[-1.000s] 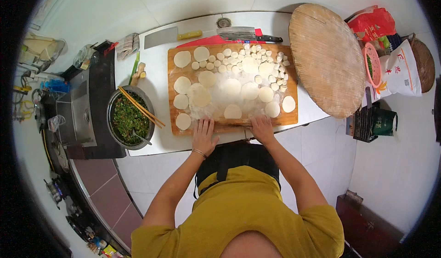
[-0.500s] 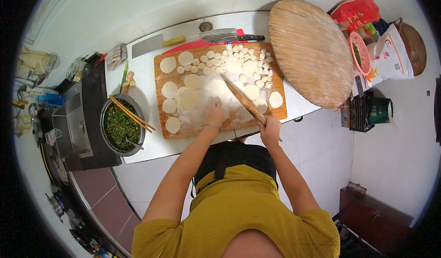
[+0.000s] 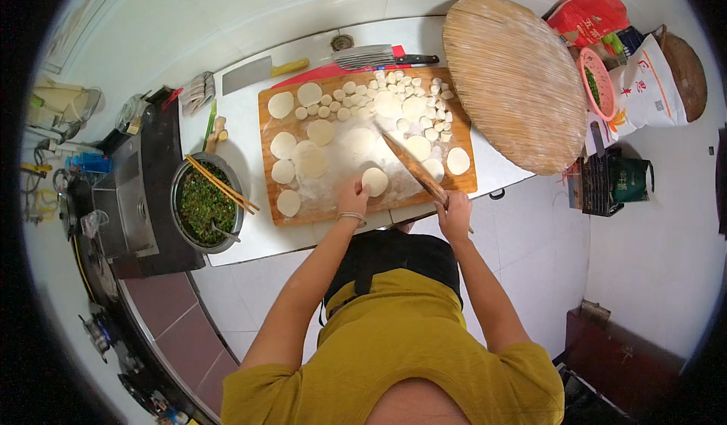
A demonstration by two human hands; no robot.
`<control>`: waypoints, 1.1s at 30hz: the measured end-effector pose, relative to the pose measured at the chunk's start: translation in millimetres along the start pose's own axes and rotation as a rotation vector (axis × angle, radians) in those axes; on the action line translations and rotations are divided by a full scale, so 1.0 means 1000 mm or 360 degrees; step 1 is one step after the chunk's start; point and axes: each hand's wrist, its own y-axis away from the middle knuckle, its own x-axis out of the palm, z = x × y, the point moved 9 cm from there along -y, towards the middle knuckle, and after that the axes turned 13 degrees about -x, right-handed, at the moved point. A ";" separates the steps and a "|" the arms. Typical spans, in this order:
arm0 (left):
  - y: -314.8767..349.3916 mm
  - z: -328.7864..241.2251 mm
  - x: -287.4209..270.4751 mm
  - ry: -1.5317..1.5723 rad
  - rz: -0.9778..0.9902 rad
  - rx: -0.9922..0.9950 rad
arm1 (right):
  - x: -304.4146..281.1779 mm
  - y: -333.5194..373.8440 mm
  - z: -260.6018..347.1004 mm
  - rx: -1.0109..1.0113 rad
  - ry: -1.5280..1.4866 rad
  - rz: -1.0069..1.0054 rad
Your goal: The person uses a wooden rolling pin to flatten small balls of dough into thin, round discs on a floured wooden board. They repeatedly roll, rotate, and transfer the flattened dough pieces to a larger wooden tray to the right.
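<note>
At the near edge of the floury wooden board, my left hand pinches the left rim of a round dough wrapper. My right hand is closed round the near end of a wooden rolling pin, which slants away to the far left across the board. Several flat wrappers lie along the board's left side, with others at the middle and right. Small pieces of dough cluster at the far right, some of them whitened with flour.
A bowl of chopped green filling with chopsticks across its rim stands left of the board. Behind the board lie a cleaver and a black-handled knife. A large round wooden lid-like disc overhangs the right.
My left hand has drawn back toward me from the board's middle, and the wrapper beside its fingers now shows plainly. My right hand still grips the rolling pin in nearly the same place.
</note>
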 end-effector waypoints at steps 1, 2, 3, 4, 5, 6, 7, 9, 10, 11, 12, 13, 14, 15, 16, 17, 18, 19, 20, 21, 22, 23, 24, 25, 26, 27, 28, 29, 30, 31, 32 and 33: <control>0.003 0.015 -0.004 -0.0058 0.0009 -0.0124 | 0.003 -0.004 0.003 -0.0030 -0.0002 0.0040; 0.006 0.029 -0.009 -0.0115 0.0018 -0.0248 | 0.007 -0.008 0.006 -0.0061 -0.0004 0.0081; 0.016 0.023 -0.021 -0.0236 -0.0072 -0.0144 | 0.013 -0.011 0.010 -0.0131 0.0015 0.0167; 0.030 0.010 -0.039 -0.0361 -0.0159 -0.0040 | 0.019 -0.014 0.016 -0.0197 0.0033 0.0251; 0.039 0.002 -0.051 -0.0486 -0.0246 0.0066 | 0.027 -0.016 0.021 -0.0263 0.0051 0.0334; 0.047 -0.007 -0.060 -0.0652 -0.0363 0.0292 | 0.035 -0.017 0.029 -0.0381 0.0072 0.0371; 0.056 -0.016 -0.065 -0.0819 -0.0478 0.0519 | 0.048 -0.016 0.034 -0.0497 0.0094 0.0406; 0.057 -0.018 -0.061 -0.1159 -0.0464 0.0773 | 0.071 -0.017 0.043 -0.0653 0.0152 0.0437; 0.047 -0.011 -0.052 -0.1327 -0.0329 0.0798 | 0.080 -0.021 0.047 -0.0690 0.0194 0.0433; 0.036 -0.004 -0.042 -0.1494 -0.0190 0.0822 | 0.089 -0.026 0.050 -0.0724 0.0236 0.0428; 0.024 -0.012 -0.044 -0.1440 -0.0199 0.0802 | 0.096 -0.040 0.049 -0.0649 0.0295 0.0472; 0.006 -0.026 -0.041 -0.1383 -0.0207 0.0786 | 0.091 -0.064 0.051 -0.0588 0.0265 0.0382; -0.009 -0.037 -0.039 -0.1321 -0.0208 0.0771 | 0.087 -0.083 0.052 -0.0522 0.0242 0.0296; -0.018 -0.046 -0.037 -0.1344 -0.0232 0.0779 | 0.085 -0.090 0.050 -0.0461 0.0364 0.0253; -0.026 -0.057 -0.036 -0.1363 -0.0270 0.0787 | 0.083 -0.098 0.048 -0.0414 0.0487 0.0205; -0.028 -0.061 -0.036 -0.1382 -0.0308 0.0795 | 0.079 -0.100 0.047 -0.0367 0.0610 0.0157; -0.026 -0.057 -0.033 -0.1400 -0.0224 0.0775 | 0.092 -0.087 0.035 -0.0305 0.0560 0.0308; -0.017 -0.047 -0.034 -0.1425 -0.0143 0.0759 | 0.095 -0.072 0.035 -0.0326 0.0544 0.0393; -0.005 -0.033 -0.037 -0.1452 -0.0065 0.0729 | 0.099 -0.051 0.038 -0.0352 0.0518 0.0487; 0.012 -0.017 -0.038 -0.1531 -0.0016 0.0694 | 0.101 -0.035 0.040 -0.0371 0.0494 0.0585; 0.029 -0.002 -0.041 -0.1613 0.0025 0.0656 | 0.101 -0.029 0.045 -0.0409 0.0461 0.0640; 0.036 0.006 -0.041 -0.1690 0.0070 0.0623 | 0.098 -0.027 0.052 -0.0443 0.0436 0.0694; 0.032 0.001 -0.043 -0.1644 0.0017 0.0639 | 0.097 -0.023 0.057 -0.0471 0.0407 0.0754; 0.022 -0.007 -0.042 -0.1597 -0.0033 0.0655 | 0.093 -0.030 0.059 -0.0492 0.0378 0.0669; 0.012 -0.016 -0.040 -0.1550 -0.0082 0.0670 | 0.091 -0.048 0.056 -0.0512 0.0349 0.0584; -0.004 -0.028 -0.040 -0.1519 -0.0157 0.0694 | 0.089 -0.070 0.055 -0.0543 0.0320 0.0492; -0.019 -0.040 -0.039 -0.1483 -0.0224 0.0715 | 0.083 -0.084 0.058 -0.0558 0.0342 0.0442; -0.024 -0.048 -0.040 -0.1446 -0.0291 0.0737 | 0.089 -0.082 0.055 -0.0530 0.0325 0.0452; -0.021 -0.048 -0.036 -0.1472 -0.0240 0.0710 | 0.097 -0.079 0.045 -0.0502 0.0316 0.0459; -0.016 -0.049 -0.038 -0.1503 -0.0192 0.0685 | 0.101 -0.080 0.041 -0.0476 0.0302 0.0461; -0.011 -0.046 -0.039 -0.1533 -0.0144 0.0661 | 0.097 -0.066 0.045 -0.0540 0.0248 0.0443; -0.001 -0.032 -0.043 -0.1563 -0.0134 0.0705 | 0.101 -0.049 0.050 -0.0633 0.0306 0.0498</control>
